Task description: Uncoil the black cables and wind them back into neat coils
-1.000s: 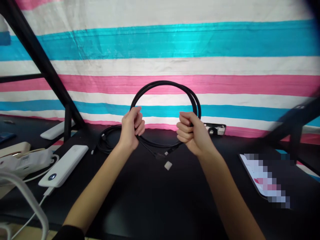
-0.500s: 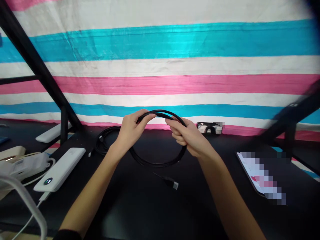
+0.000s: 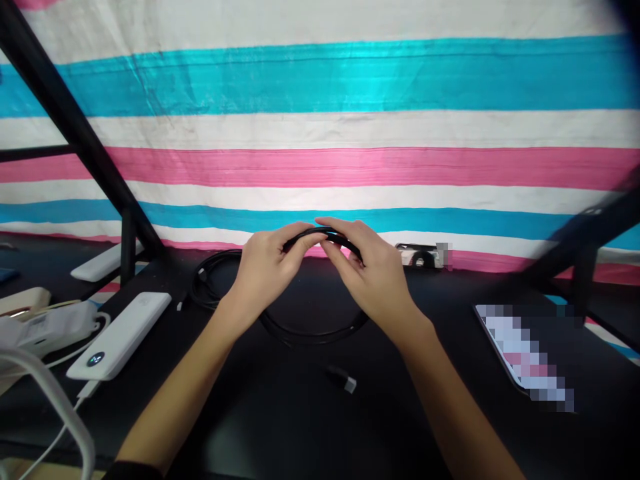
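Note:
A coiled black cable hangs as a loop between my hands, over the black table. My left hand grips the top left of the coil between thumb and fingers. My right hand is closed around the top right, its fingertips almost meeting those of the left. Below the loop the cable's USB plug, with a bright metal end, shows near the tabletop; whether it touches the surface I cannot tell. Behind my left wrist lies a second coiled black cable.
On the left lie a white power bank with a cable plugged in and a white power strip. A phone lies at right. Against the striped sheet stands a small dark device. Black frame bars slant at both sides.
My right hand has moved up and left along the coil, and its fingers now wrap the top from above. The loop's lower part and the hanging plug have dropped slightly.

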`<action>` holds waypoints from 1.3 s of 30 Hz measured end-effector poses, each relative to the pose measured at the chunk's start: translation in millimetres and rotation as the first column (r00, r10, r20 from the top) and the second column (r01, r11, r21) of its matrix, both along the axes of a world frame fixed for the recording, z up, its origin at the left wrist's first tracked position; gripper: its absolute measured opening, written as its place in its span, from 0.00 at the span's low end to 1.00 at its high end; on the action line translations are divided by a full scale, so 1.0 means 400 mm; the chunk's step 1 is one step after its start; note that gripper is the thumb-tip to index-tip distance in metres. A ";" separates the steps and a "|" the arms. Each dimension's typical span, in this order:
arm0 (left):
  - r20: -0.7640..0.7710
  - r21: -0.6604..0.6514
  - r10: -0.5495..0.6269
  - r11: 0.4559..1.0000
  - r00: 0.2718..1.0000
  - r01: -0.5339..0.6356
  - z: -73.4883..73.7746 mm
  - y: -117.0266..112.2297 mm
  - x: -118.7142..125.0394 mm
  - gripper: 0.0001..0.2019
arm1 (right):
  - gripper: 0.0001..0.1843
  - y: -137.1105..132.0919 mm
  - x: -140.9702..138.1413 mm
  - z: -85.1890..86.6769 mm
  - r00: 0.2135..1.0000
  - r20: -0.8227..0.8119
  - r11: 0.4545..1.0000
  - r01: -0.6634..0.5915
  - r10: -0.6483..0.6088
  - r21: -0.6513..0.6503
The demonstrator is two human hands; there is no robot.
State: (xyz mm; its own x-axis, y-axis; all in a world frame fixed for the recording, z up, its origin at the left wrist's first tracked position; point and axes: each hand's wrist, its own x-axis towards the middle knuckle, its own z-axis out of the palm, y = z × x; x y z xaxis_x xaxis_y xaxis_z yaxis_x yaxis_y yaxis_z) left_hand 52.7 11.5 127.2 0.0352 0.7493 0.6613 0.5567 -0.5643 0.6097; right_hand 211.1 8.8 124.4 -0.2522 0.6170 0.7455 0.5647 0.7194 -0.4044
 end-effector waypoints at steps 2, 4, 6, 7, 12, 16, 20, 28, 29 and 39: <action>-0.004 0.018 0.002 1.000 1.000 -0.001 -0.003 -0.003 0.004 0.11 | 0.14 0.005 0.004 0.000 0.999 0.028 1.000 -0.019 0.019 0.001; 0.003 0.015 -0.013 1.000 1.000 0.013 -0.003 -0.005 0.010 0.11 | 0.14 0.005 0.008 0.003 0.999 0.042 1.000 -0.031 0.031 0.000; 0.021 0.005 -0.038 0.999 0.999 0.038 0.001 -0.009 0.016 0.10 | 0.14 0.003 0.012 0.006 0.999 0.041 0.999 -0.035 0.034 0.015; 0.036 0.000 -0.049 0.999 0.998 0.049 0.004 -0.012 0.019 0.10 | 0.14 0.001 0.013 0.007 0.999 0.036 0.999 -0.031 0.030 0.027; 0.109 -0.022 -0.072 0.997 0.991 0.075 0.018 -0.029 0.029 0.10 | 0.13 0.001 0.012 0.005 1.000 0.001 0.996 -0.013 0.013 0.086; 0.152 -0.081 -0.106 0.990 0.983 0.119 0.028 -0.032 0.025 0.12 | 0.10 0.009 0.009 -0.001 0.999 -0.042 0.991 0.011 -0.006 0.133; 0.226 -0.137 -0.124 0.978 0.966 0.157 0.033 -0.023 0.017 0.12 | 0.08 0.020 0.003 -0.011 0.992 -0.114 0.998 -0.052 0.057 0.046; 0.374 -0.261 -0.126 0.937 0.919 0.234 0.026 0.005 -0.009 0.12 | 0.06 0.058 0.008 -0.030 0.930 -0.349 0.989 -0.137 0.113 -0.045; 0.411 -0.261 -0.118 0.935 0.904 0.241 0.026 0.007 -0.010 0.12 | 0.06 0.063 0.014 -0.027 0.898 -0.423 0.988 -0.150 0.117 -0.046; 0.904 -0.121 -0.145 0.817 0.403 0.564 -0.016 0.001 0.075 0.20 | 0.18 0.040 0.030 0.015 0.421 -0.897 0.947 -0.322 0.137 -0.007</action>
